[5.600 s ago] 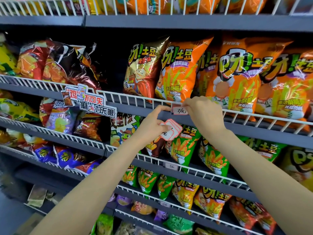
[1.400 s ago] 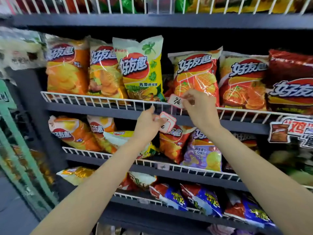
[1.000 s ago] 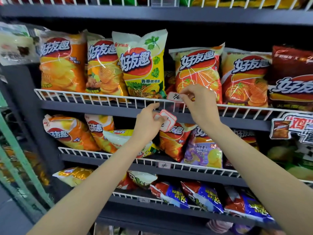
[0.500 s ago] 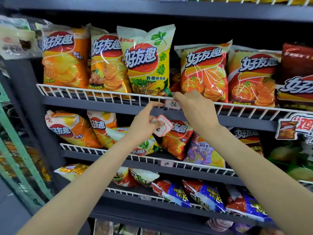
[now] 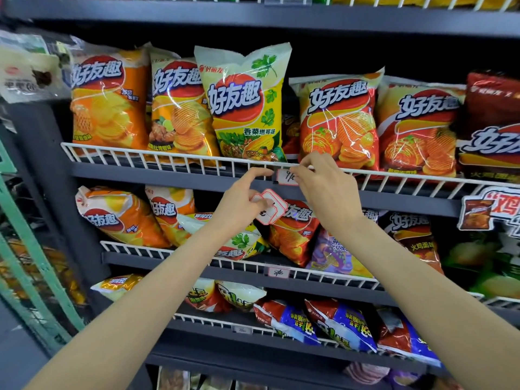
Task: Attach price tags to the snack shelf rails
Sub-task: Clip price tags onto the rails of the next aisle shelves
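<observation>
A white, red-edged price tag (image 5: 286,177) sits on the white wire rail (image 5: 174,160) of the upper chip shelf. My right hand (image 5: 323,190) pinches this tag's right side against the rail, covering part of it. My left hand (image 5: 239,205) is just below and to the left, holding a small stack of spare price tags (image 5: 268,208) between thumb and fingers, its forefinger stretched toward the tag on the rail.
Chip bags (image 5: 244,105) fill the shelf behind the rail. The shelf below has its own tag (image 5: 278,272), and a third rail carries another tag (image 5: 242,330). A promo sign (image 5: 491,211) hangs at the right. A green frame (image 5: 25,249) stands at the left.
Since the oldest frame I have shifted left from the orange fries bags to this chip section. Over the last second my right hand lowered the tag onto the rail; my left forefinger reached toward it.
</observation>
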